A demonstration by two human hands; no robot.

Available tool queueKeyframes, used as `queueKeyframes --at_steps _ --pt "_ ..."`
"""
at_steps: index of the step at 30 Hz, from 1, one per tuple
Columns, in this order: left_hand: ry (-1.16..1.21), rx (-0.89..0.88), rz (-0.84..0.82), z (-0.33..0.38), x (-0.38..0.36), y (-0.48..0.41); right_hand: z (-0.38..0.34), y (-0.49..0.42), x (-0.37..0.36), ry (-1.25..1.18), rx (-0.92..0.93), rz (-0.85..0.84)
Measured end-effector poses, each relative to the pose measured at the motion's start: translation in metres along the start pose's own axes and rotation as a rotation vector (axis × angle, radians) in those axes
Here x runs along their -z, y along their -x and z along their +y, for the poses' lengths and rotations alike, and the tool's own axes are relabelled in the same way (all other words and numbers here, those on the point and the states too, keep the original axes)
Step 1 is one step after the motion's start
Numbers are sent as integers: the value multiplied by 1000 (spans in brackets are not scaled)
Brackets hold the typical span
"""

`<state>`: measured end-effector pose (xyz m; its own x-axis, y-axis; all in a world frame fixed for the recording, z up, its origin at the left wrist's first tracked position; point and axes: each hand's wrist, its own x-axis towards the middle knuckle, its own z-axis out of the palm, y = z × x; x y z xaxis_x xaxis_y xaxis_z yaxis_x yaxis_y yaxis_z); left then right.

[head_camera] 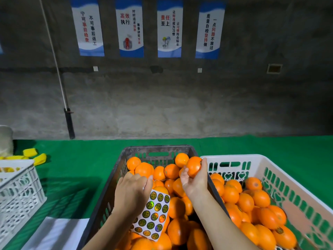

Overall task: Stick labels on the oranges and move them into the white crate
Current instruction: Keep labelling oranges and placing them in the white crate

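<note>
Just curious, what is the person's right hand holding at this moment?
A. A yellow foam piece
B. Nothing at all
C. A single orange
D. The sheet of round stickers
C: the right hand is curled round an orange lifted above the dark crate, while the left hand holds the sticker sheet.

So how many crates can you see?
3: a dark crate in the middle, the white crate right beside it, and a second white crate at the left edge. Others may be out of view.
</note>
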<state>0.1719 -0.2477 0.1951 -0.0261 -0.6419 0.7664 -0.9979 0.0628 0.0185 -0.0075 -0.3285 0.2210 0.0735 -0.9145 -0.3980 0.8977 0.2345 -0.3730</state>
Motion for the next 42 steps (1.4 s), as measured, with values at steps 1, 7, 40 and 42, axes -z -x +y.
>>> queueKeyframes --at_steps 1,7,40,42 --pt "5 3 -3 0 0 0 0 0 0 5 1 18" --pt "22 16 -9 0 1 -1 -2 0 2 -4 23 101" --pt "54 115 -89 2 8 -3 -4 -9 2 5 129 185" --pt "79 165 -99 2 7 -2 0 -5 -3 306 164 139"
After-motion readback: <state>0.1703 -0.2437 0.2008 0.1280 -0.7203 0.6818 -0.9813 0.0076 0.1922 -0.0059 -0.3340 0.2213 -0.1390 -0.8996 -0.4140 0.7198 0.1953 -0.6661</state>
